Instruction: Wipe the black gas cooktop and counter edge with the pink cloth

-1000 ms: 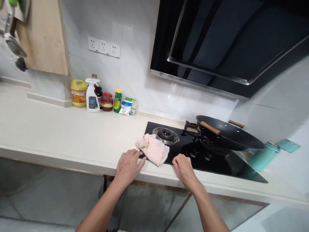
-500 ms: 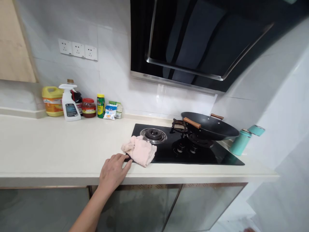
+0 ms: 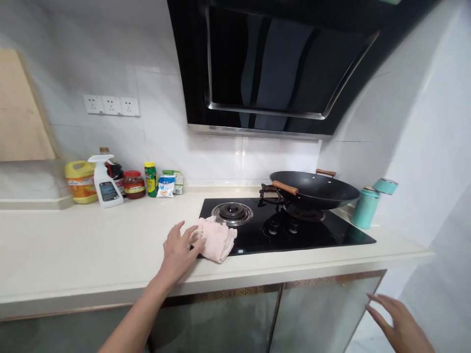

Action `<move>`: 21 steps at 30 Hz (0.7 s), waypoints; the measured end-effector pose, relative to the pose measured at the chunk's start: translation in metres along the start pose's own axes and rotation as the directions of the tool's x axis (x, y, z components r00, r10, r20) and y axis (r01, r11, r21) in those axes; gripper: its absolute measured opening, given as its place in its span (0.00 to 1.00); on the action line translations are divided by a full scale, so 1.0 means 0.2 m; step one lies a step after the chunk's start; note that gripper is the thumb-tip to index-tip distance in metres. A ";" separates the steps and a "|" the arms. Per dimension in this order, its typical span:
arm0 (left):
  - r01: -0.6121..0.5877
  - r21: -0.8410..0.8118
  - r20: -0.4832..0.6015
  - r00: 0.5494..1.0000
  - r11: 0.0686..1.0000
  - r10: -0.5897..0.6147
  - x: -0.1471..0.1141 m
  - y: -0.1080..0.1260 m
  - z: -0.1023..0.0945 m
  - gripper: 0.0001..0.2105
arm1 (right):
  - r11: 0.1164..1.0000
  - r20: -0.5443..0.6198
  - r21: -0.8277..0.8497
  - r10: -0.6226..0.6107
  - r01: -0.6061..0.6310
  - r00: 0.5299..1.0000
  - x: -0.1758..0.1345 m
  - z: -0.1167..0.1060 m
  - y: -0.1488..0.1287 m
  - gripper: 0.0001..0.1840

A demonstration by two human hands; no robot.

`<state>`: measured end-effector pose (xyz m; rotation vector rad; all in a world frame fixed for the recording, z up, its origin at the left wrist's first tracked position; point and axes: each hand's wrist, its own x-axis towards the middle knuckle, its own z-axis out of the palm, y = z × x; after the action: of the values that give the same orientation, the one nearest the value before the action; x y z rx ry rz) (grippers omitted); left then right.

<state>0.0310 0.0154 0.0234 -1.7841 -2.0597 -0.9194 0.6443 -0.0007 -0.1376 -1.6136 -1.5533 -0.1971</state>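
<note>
A crumpled pale pink cloth [image 3: 218,240] lies over the front left corner of the black glass gas hob [image 3: 253,241]. My left hand [image 3: 181,245] is at the cloth's left edge, fingers spread and slightly curled; its fingertips overlap the cloth, and whether they press on it I cannot tell. Low at the right, in front of the cabinet, my right hand [image 3: 399,321] hangs in the air with fingers apart and nothing in them. On the right burner sits a black wok [image 3: 316,191] with wooden handles. The left burner [image 3: 233,213] is bare.
Along the back left stand a yellow jug [image 3: 81,182], a white spray bottle [image 3: 106,182], a red-lidded jar [image 3: 134,185], a green shaker [image 3: 150,179] and small packets [image 3: 166,186]. A teal canister [image 3: 365,208] with its lid tipped open is at the right wall. A range hood [image 3: 265,73] hangs above.
My left hand has moved a little right, onto the cloth's edge, fingers lifting apart. My right hand has risen into view at lower right. The camera view has tilted.
</note>
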 end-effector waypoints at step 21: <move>-0.147 -0.061 0.526 0.836 0.987 0.157 0.00 0.74 0.17 0.38 | 0.998 0.328 0.031 -0.057 0.050 0.943 0.56 0.39 -1.00 0.25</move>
<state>0.1798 0.0428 0.0397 -2.3796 -2.1570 -0.4222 0.4589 0.1032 -0.0227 -1.6487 -1.8457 0.0654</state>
